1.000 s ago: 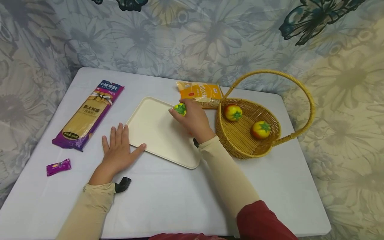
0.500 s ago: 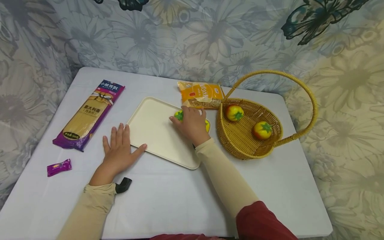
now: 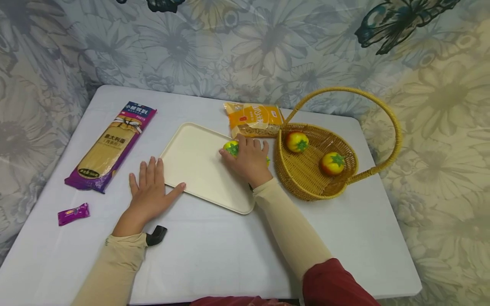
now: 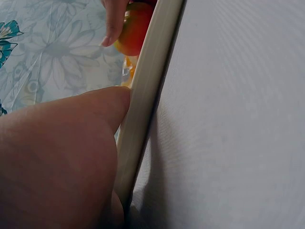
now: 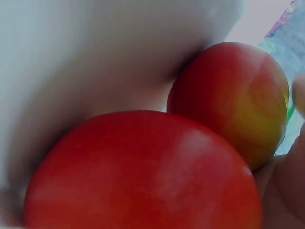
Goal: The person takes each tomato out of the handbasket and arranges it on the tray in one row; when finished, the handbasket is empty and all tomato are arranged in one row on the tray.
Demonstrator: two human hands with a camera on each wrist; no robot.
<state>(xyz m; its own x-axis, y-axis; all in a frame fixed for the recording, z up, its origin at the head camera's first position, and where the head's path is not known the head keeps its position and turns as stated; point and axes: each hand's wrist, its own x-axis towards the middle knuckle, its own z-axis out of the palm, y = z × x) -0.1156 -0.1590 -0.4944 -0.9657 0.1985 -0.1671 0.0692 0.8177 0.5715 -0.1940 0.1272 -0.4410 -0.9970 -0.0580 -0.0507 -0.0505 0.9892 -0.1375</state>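
Observation:
My right hand [image 3: 249,159] curves over two red-and-yellow tomatoes at the right part of the cream tray [image 3: 191,165]. One tomato [image 3: 231,147] shows its green leaves between thumb and forefinger; the other is mostly hidden under the palm. In the right wrist view, a red tomato [image 5: 143,171] fills the front with a yellower tomato [image 5: 233,100] behind it, near my thumb. The left hand [image 3: 149,195] lies flat on the table with fingers straight, its thumb at the tray's near edge; the left wrist view shows the thumb [image 4: 105,105] against the rim.
A wicker basket [image 3: 294,187] with a tall handle stands right of the tray, holding two tomatoes [image 3: 297,141]. Behind the tray lies an orange food bag [image 3: 254,120]. A pasta pack [image 3: 111,146] and a small purple packet [image 3: 73,214] lie on the left.
The right hand has come down nearer to me on the tray with the tomato, then shifted slightly right, both tomatoes moving with it. The left hand stays in place.

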